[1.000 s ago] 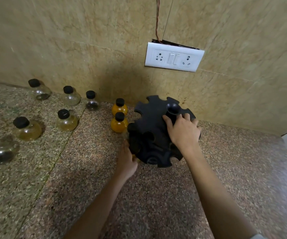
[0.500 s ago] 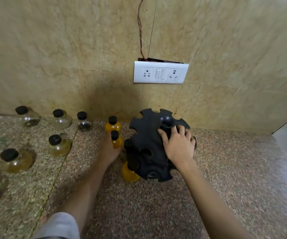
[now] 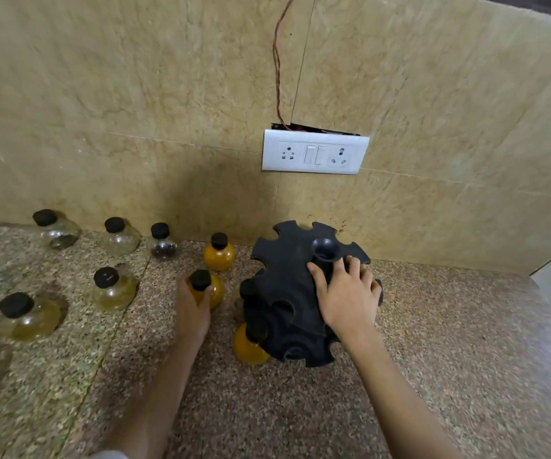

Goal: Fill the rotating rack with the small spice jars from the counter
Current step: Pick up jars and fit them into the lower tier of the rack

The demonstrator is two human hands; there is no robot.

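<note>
While our right hand (image 3: 347,298) lies spread flat on the top of the black rotating rack (image 3: 295,293), fingers splayed around its central knob (image 3: 325,249), our left hand (image 3: 193,308) is curled round a small yellow jar (image 3: 208,289) with a black cap, gripping it at the neck just left of the rack. We cannot tell whether that jar is lifted or resting on the counter (image 3: 433,342). The rack sits at centre frame, close to the wall, its notched upper disc tilted towards us. One yellow-filled jar (image 3: 247,346) already hangs in a slot at the rack's lower left edge, its cap hidden in the notch. Another yellow jar (image 3: 219,252) stands upright behind our left hand, near the wall. Further left along the wall we see three clear jars (image 3: 120,236) in a row, and in front of them two jars of pale amber contents (image 3: 112,289), with one more, blurred, at the far left edge. A white switch plate (image 3: 313,155) is fixed to the wall above the rack, a red wire (image 3: 277,61) running up from it.
</note>
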